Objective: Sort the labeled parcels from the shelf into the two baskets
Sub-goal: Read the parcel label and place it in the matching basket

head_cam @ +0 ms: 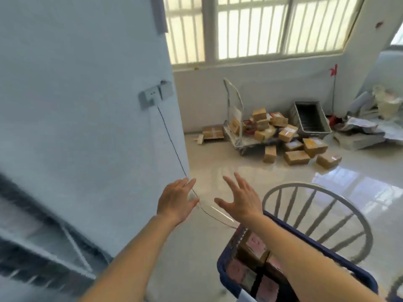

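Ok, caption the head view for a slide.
Both hands, left and right, open and empty above a blue basket of parcels.

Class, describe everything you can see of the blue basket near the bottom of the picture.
The blue basket sits low at the bottom right, a dark blue, plastic-looking tub with a thick rim. It holds several brown cardboard parcels bearing pinkish labels. The person's right forearm crosses above it, hiding part of it. A white spindle-back chair stands just behind it. Whether they touch cannot be told.
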